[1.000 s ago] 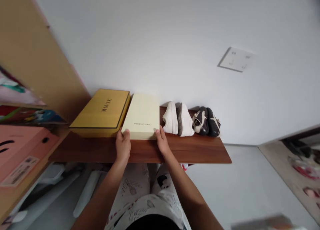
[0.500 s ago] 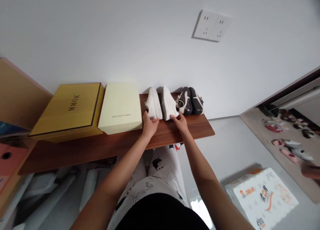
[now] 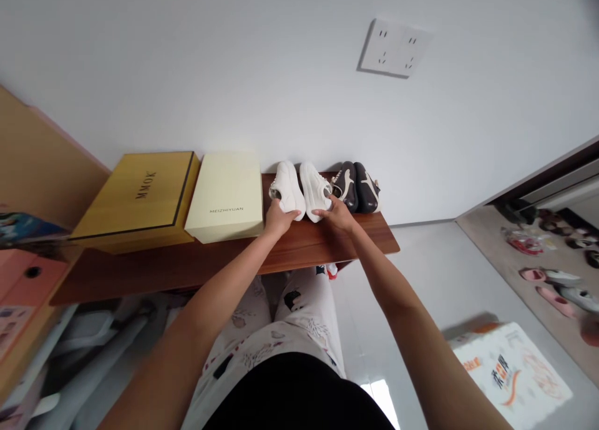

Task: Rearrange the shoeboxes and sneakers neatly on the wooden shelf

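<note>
White sneakers (image 3: 299,190): left hand (image 3: 278,219) and right hand (image 3: 337,215), arms outstretched, each grip one heel.

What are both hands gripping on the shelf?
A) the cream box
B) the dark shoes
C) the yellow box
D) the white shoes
D: the left hand and right hand each hold the near end of one of the white shoes, between the cream box and dark shoes.

Boxes (image 3: 182,196) left of shoes (image 3: 299,190) on shelf (image 3: 196,264).
</note>
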Available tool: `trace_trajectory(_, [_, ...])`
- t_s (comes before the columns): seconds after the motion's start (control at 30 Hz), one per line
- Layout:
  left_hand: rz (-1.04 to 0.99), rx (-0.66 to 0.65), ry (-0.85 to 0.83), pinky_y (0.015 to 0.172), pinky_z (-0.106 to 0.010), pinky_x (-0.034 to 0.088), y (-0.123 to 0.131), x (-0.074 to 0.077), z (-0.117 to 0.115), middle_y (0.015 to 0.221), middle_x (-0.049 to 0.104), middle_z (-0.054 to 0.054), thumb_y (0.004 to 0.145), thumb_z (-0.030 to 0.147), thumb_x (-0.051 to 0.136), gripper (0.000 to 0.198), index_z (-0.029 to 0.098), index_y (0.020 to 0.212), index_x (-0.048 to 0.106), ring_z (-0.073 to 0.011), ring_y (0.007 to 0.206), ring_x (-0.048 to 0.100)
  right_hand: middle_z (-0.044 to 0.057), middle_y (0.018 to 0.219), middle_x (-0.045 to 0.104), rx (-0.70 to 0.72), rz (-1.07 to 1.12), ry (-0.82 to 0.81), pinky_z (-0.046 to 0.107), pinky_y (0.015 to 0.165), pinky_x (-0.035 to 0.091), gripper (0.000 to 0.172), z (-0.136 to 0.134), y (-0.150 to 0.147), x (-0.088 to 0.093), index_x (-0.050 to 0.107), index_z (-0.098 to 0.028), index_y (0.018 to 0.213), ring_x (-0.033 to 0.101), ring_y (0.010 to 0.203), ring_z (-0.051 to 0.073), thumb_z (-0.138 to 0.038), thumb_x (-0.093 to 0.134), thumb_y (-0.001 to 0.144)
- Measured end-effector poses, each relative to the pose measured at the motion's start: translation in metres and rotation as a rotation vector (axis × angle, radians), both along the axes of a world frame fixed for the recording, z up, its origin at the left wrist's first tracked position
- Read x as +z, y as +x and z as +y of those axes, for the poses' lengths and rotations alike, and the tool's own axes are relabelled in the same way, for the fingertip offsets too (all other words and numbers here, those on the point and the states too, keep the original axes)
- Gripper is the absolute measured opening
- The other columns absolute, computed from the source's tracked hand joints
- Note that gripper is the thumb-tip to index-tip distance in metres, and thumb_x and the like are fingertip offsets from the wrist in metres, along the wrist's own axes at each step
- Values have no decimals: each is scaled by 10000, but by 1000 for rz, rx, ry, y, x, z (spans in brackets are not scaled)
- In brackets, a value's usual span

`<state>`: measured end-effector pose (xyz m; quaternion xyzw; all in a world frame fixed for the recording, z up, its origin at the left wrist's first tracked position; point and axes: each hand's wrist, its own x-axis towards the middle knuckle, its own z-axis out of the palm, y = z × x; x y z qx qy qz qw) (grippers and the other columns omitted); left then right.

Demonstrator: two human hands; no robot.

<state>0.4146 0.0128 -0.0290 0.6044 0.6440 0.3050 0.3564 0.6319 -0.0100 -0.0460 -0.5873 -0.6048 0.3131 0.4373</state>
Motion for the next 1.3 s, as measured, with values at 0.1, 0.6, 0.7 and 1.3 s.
trace_trajectory(0.1, [256,-130,43,936,-375,524,-2,17,-3,1248,696,-152,775,360,849,543,196,1198,551,-330,1187,666,24,889,706,31,-245,24,342,818,519,425,-6,2,11,643,-190,988,633,839,219,-495,821,751])
trace_trajectory(0.6, [706,-335,213,965,-435,529,6,31,-10,1260,632,-267,933,112,581,318,111,1249,543,-392,1198,660,163,1166,727,120,-1062,-57,362,919,413,321,-2,-39,34,623,-187,1177,620,1160,317,-418,666,959])
trace_trajectory(0.7, [696,-309,215,973,-464,535,8,23,-8,1258,621,-293,940,106,555,312,86,1251,561,-404,1196,660,163,1209,716,155,-1086,-63,372,931,414,314,2,-40,31,619,-183,1180,602,1173,319,-413,650,968])
trace_trajectory(1.3, [112,-519,309,1149,-438,421,67,9,-21,1417,576,-189,913,238,675,564,162,1446,505,-315,1343,553,284,1395,557,-709,-480,144,533,1128,387,560,-25,83,-5,481,-57,1414,489,1355,362,-445,499,1011])
